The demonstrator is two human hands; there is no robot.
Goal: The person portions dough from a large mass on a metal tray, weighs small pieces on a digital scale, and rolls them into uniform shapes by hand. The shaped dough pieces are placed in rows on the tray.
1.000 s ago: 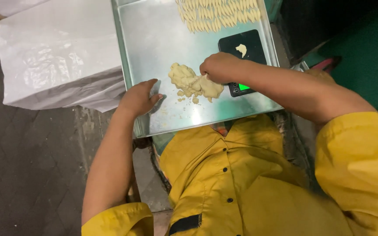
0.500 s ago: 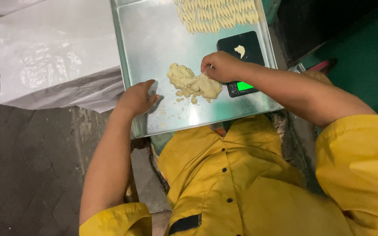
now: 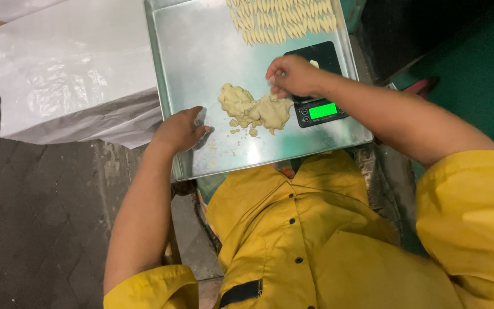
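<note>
On the shiny metal tray (image 3: 201, 51), right hand (image 3: 293, 75) fingers pinch lumpy pale dough (image 3: 255, 107); left hand (image 3: 179, 130) lies loosely curled, empty.

Head camera, looking straight down, close over tray (image 3: 201, 57)

A pale yellow, lumpy mound of soft dough (image 3: 257, 109) lies flattened on a shiny rectangular metal tray (image 3: 201, 51), crumbs scattered at its 7 o'clock. A small black digital scale (image 3: 315, 86) sits at its 3 o'clock, touching it.
</note>
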